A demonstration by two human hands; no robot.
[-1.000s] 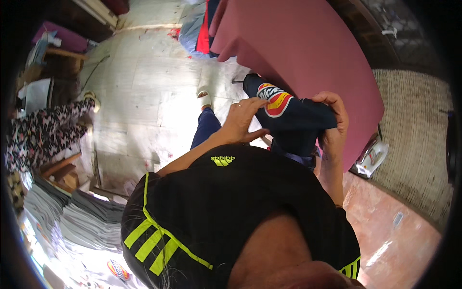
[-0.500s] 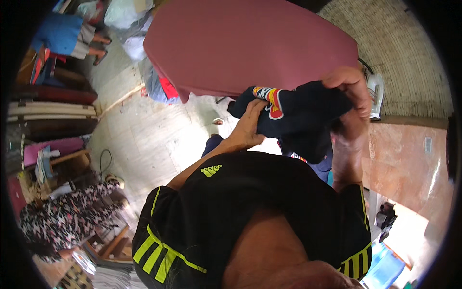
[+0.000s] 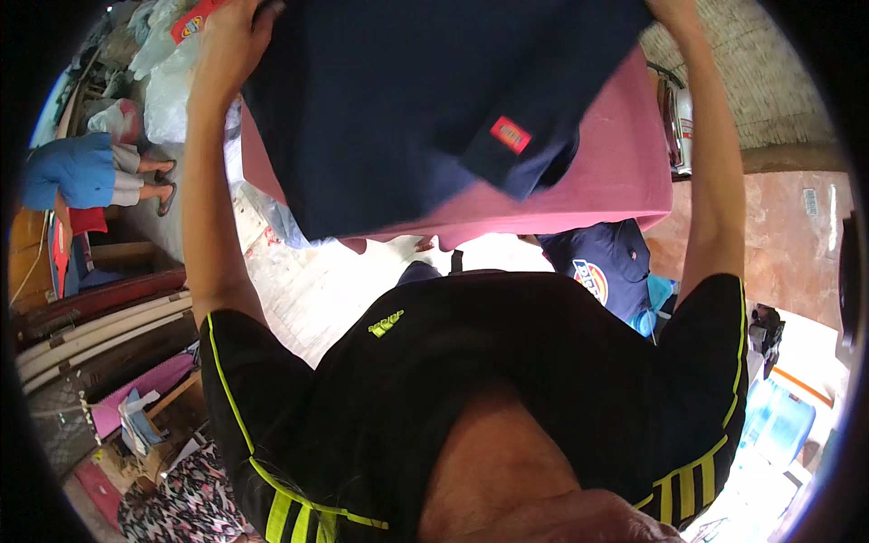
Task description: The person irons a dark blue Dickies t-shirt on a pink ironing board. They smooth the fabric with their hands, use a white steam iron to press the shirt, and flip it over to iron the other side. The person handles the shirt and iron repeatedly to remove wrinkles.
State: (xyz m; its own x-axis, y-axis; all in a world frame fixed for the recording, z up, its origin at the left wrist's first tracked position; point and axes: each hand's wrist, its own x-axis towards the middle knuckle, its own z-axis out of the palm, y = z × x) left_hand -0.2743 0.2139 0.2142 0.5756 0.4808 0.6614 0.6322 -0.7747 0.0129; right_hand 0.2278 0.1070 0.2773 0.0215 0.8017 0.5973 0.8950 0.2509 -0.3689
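Note:
A navy T-shirt (image 3: pixel 389 118) is spread wide over a table with a pink cloth cover (image 3: pixel 625 154). One sleeve (image 3: pixel 493 163) with a small red patch hangs toward me, slightly blurred. At the upper left, my left hand (image 3: pixel 231 45) is closed on the shirt's edge. My right hand (image 3: pixel 674 13) grips the opposite far corner, partly cut off by the top of the picture. Both arms are stretched forward and wide apart.
An iron (image 3: pixel 683 131) stands by the table's right end. Navy clothing with a round print (image 3: pixel 602 262) lies near my right side. Left are plastic bags (image 3: pixel 172 100), a person in blue (image 3: pixel 72 172) and stacked boards (image 3: pixel 100 335); someone in patterned clothes (image 3: pixel 186 498) is lower left.
The dark garment was bunched between my hands near my body. Now it is spread over the table, and both hands have moved forward and far apart.

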